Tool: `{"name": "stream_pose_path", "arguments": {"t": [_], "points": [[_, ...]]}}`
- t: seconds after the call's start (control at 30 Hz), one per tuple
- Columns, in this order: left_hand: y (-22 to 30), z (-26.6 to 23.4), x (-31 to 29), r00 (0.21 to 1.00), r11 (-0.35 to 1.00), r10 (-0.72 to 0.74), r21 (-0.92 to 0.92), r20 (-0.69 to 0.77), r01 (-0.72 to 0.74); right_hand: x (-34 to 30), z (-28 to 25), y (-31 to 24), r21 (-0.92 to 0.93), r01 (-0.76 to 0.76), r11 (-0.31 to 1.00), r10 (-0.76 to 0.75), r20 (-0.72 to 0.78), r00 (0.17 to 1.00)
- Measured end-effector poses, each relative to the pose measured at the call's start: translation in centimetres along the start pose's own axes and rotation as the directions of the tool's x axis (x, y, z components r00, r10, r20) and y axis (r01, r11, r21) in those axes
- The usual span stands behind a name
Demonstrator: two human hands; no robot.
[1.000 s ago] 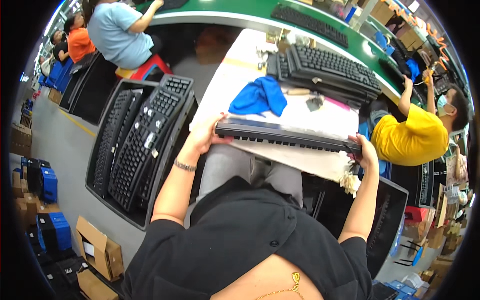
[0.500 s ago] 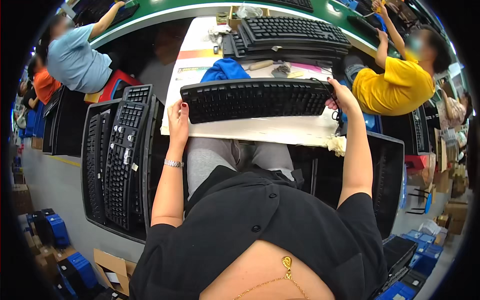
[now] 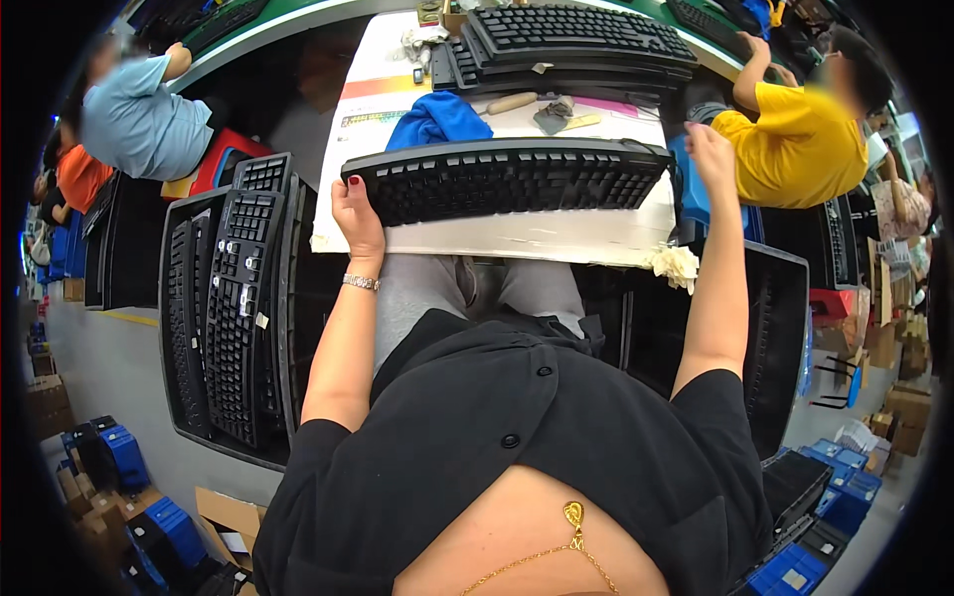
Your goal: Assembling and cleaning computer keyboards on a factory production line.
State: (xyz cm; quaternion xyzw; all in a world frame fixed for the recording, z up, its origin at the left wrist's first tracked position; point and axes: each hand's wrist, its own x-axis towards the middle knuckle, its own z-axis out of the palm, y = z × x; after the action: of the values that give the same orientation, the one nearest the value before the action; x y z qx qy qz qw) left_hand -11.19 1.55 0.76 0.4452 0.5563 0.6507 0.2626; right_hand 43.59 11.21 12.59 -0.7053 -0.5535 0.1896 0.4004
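A black keyboard point(image 3: 507, 184) is held tilted above the white worktable point(image 3: 447, 234), its keys toward me. My left hand point(image 3: 356, 214) grips its left end, thumb on the front. Beyond the keyboard's right end, my right hand point(image 3: 710, 159) is raised with curled fingers, apart from the keyboard body. Whatever those fingers hold is hidden. A dark cable shows near the keyboard's upper right corner. Behind the keyboard lie a blue cloth point(image 3: 437, 121), a tan stick-like tool point(image 3: 512, 103) and a small grey bundle point(image 3: 554, 115).
Several black keyboards point(image 3: 576, 45) are stacked at the table's far side. To my left a black bin point(image 3: 288, 328) holds upright keyboards; another black bin point(image 3: 785, 338) stands at right. People in blue point(image 3: 139, 119) and yellow point(image 3: 805, 144) sit on either side, near a green bench.
My right hand has left the keyboard's right end and moved up and right. The keyboard has tipped further and shifted slightly, still in my left hand.
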Motion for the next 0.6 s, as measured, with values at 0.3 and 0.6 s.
{"name": "stream_pose_path", "arguments": {"t": [0.3, 0.6], "points": [[-2.3, -1.3, -1.9, 0.965, 0.964, 0.264, 0.035, 0.011, -0.264, -5.1, -2.2, 7.3, -0.255, -0.082, 0.964, 0.164, 0.321, 0.933], [0.8, -1.6, -3.8, 0.963, 0.963, 0.268, -0.045, 0.044, -0.266, -4.7, -2.4, 11.7, -0.442, 0.043, 0.896, 0.207, 0.501, 0.841]]}}
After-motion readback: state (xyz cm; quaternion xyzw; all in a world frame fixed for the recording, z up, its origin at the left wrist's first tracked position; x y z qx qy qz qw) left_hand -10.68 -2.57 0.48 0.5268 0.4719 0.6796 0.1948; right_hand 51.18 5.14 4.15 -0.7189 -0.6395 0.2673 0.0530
